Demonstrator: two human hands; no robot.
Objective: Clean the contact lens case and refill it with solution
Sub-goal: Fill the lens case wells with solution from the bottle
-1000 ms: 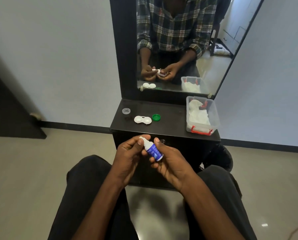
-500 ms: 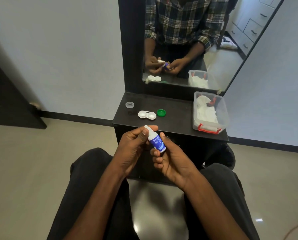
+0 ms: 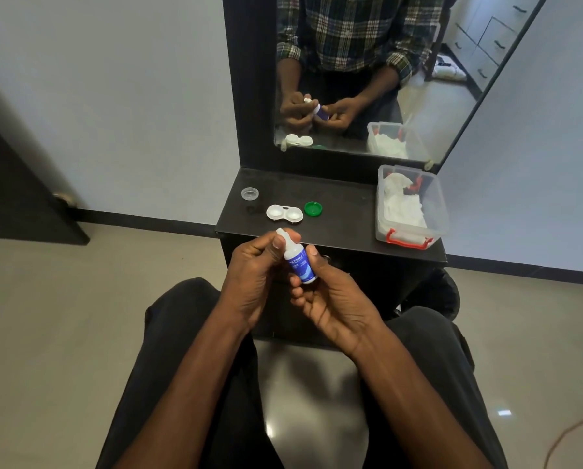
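A small white solution bottle (image 3: 299,262) with a blue label is held upright in front of the dark dresser top (image 3: 344,225). My right hand (image 3: 330,299) grips its body. My left hand (image 3: 259,269) pinches the white cap at its top. The white contact lens case (image 3: 284,213) lies open on the dresser, both wells uncovered. A green cap (image 3: 313,208) lies just right of the case, and a clear cap (image 3: 250,193) sits further left and back.
A clear plastic box (image 3: 412,208) with red latches and white tissue stands at the dresser's right end. A mirror (image 3: 368,72) rises behind the dresser and reflects my hands. My knees in black trousers flank the dresser front.
Both hands have lifted the bottle a little toward the dresser edge and tilted it more upright. My left fingers stay on the cap. The items on the dresser have not moved.
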